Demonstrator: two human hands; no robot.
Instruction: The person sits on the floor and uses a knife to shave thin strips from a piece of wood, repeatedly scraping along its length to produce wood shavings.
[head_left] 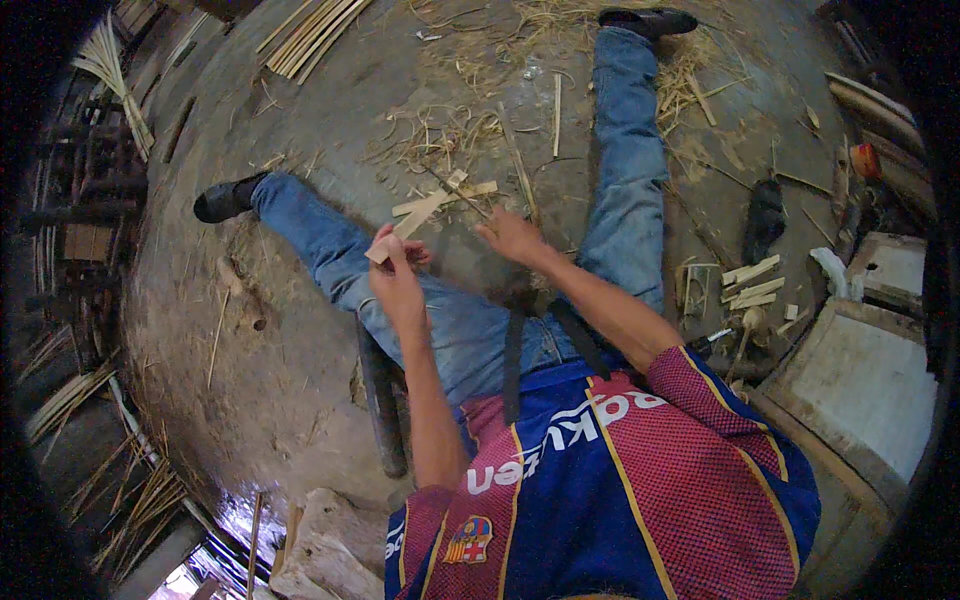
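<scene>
So 1 flat pale bamboo strip (418,217) is pinched at its near end by the left hand (396,272), while a thin dark blade (455,190) is gripped just right by the right hand (512,237) over the lap.

— From where does the view look?

— I have one view, from the head, facing steeply down over the chest onto the lap and the grey dirt floor (300,380). Wide fisheye, so edges bend and the corners go black.

— How close?

— Near: the left hand (395,278) and right hand (512,238) sit mid-picture, forearms entering from below. No second view shares it.
</scene>
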